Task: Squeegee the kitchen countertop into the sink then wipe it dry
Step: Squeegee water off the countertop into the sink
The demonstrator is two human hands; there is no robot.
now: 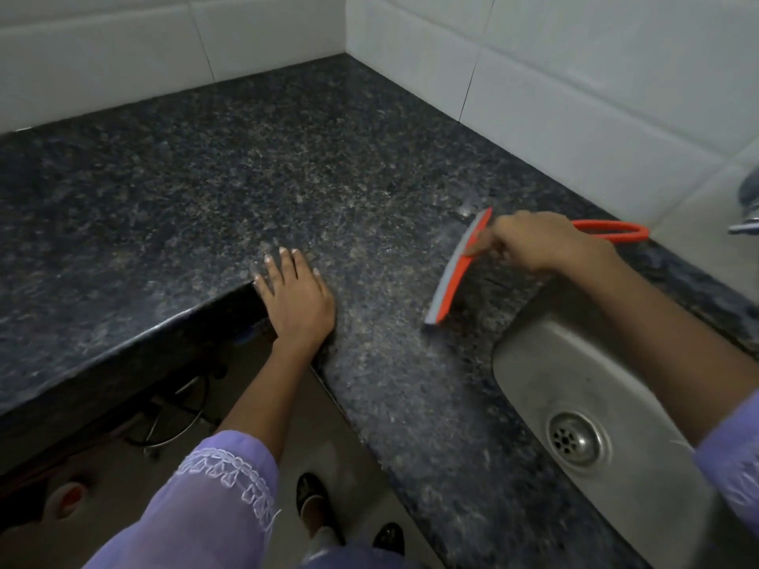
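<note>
Countertop [287,166]: speckled granite, tiled corner.
Right hand [538,240]: clamped on squeegee [456,273].
Left hand [293,297]: flat, fingers apart.
Risk: tilted blade skips water beside sink [530,363].

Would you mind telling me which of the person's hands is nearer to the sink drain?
Right. The right hand grips the squeegee on the countertop just beyond the sink, up from the drain. The left hand lies flat at the counter's inner corner, farther off to the left.

We see the squeegee [456,266] on the table [254,158], at ten o'clock from the sink [575,404]; our left hand [295,299] lies flat at its nine o'clock.
</note>
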